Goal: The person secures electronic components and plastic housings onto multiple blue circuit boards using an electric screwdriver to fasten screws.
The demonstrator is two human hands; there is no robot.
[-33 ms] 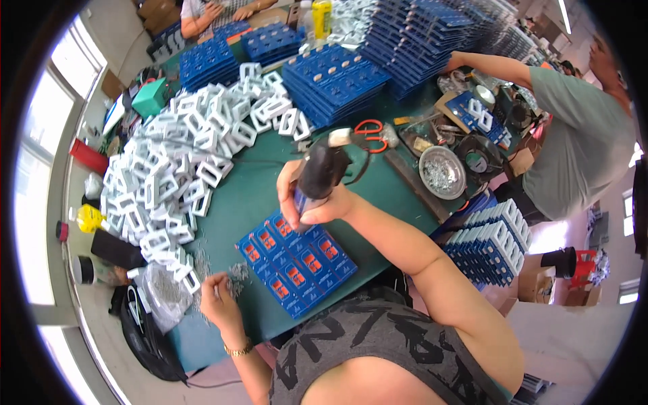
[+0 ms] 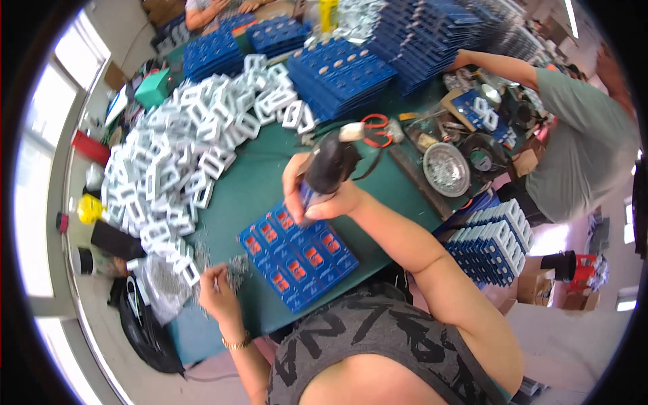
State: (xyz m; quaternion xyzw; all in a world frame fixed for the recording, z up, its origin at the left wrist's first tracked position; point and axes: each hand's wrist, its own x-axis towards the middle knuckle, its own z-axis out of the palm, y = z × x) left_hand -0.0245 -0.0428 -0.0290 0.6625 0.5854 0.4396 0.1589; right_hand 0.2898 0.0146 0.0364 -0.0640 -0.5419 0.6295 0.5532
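My right hand (image 2: 343,201) is wrapped round an upright electric screwdriver (image 2: 325,167) with a black upper part and a cable. It stands over the far edge of a blue printed panel (image 2: 300,266) with orange-red patches; the tip is hidden behind my hand. To the left of the panel, my left hand (image 2: 219,297) hovers with fingers curled together beside a scatter of small metal screws (image 2: 237,268). Whatever those fingertips hold is too small to make out. White rectangular plastic frames (image 2: 169,162) lie heaped beyond my left hand.
Stacked blue panels (image 2: 341,74) stand at the back. Red-handled scissors (image 2: 378,128) and a metal bowl of small parts (image 2: 445,170) lie to the right. A plastic bag (image 2: 162,287) sits at the left edge. At right, a co-worker in a grey shirt (image 2: 574,148) reaches toward the stacks.
The whole view has shifted slightly. My right hand keeps its grip on the electric screwdriver over the panel, and my left hand stays beside the screws.
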